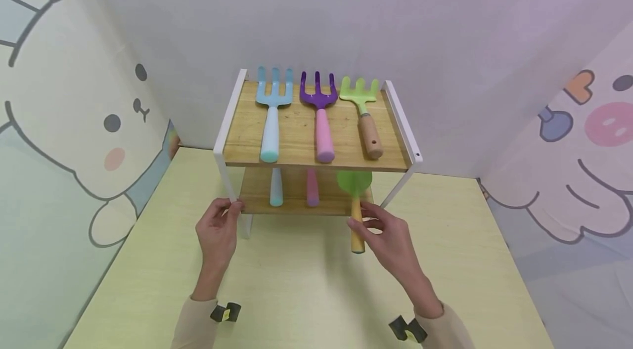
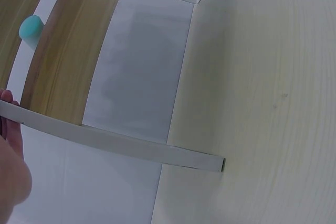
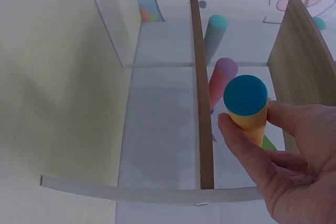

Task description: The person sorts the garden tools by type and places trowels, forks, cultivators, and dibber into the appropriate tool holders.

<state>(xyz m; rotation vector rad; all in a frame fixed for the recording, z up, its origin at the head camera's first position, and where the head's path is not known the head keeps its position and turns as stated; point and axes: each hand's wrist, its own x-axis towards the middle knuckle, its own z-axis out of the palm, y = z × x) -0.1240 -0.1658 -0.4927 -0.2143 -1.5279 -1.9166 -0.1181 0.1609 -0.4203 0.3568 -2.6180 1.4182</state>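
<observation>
My right hand (image 1: 393, 242) pinches the yellow handle of a green hand trowel (image 1: 355, 183) between thumb and fingers. The blade points into the right end of the lower shelf, partly under the upper board, and the handle's blue end (image 3: 245, 95) sticks out toward me. With thumb and fingers my left hand (image 1: 217, 228) grips the left post of a two-tier wooden rack (image 1: 296, 134) by its lower board. Left of the trowel, a light blue handle (image 1: 276, 188) and a pink handle (image 1: 312, 188) lie on the lower shelf, their heads hidden by the upper board.
On the upper board lie three hand forks: light blue (image 1: 271, 129), purple with a pink handle (image 1: 323, 132), and green with a wooden handle (image 1: 371, 134). White side frames (image 1: 403, 123) hold the boards. The rack stands on a pale table (image 1: 296, 288) between printed curtains.
</observation>
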